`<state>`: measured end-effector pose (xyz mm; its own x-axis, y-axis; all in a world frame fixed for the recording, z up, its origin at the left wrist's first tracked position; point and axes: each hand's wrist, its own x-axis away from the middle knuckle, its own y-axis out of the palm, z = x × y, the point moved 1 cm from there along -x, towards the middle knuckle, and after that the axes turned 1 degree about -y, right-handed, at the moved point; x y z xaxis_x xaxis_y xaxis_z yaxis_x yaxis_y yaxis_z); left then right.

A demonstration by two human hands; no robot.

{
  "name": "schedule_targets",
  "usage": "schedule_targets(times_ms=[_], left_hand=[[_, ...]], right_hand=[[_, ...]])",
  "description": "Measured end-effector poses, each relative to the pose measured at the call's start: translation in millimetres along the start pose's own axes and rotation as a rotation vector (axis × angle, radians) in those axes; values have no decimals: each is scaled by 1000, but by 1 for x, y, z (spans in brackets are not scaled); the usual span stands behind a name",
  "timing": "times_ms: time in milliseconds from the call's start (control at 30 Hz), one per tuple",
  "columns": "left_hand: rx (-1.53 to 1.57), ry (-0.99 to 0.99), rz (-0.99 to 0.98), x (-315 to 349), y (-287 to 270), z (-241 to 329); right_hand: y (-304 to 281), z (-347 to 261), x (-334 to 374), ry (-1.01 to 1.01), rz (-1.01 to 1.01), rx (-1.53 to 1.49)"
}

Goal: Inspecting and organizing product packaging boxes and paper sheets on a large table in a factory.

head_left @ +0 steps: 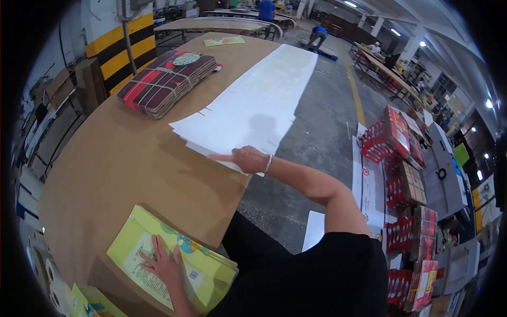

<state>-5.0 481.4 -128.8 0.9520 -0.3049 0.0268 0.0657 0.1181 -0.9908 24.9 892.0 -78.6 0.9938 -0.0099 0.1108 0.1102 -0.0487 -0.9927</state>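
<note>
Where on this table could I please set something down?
The brown tabletop is bare between the strapped maroon stack, the white sheets and the yellow-green packaging under the left hand. It is crowded on the right, where the sheets and right hand are.

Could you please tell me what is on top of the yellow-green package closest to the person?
The left hand lies on the yellow-green package, over its pale printed panel; the part beneath the hand is covered and cannot be seen.
</note>
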Motion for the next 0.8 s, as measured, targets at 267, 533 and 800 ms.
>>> schedule_targets(times_ms=[267, 533, 800], left_hand=[[131, 140, 206, -7, 26, -11], [1201, -25, 111, -5, 60, -31], [1470, -217, 715, -15, 20, -58]], right_hand=[[-86, -106, 61, -86, 213, -1807], [48, -192, 69, -61, 50, -1289], [21, -167, 84, -76, 221, -1227]])
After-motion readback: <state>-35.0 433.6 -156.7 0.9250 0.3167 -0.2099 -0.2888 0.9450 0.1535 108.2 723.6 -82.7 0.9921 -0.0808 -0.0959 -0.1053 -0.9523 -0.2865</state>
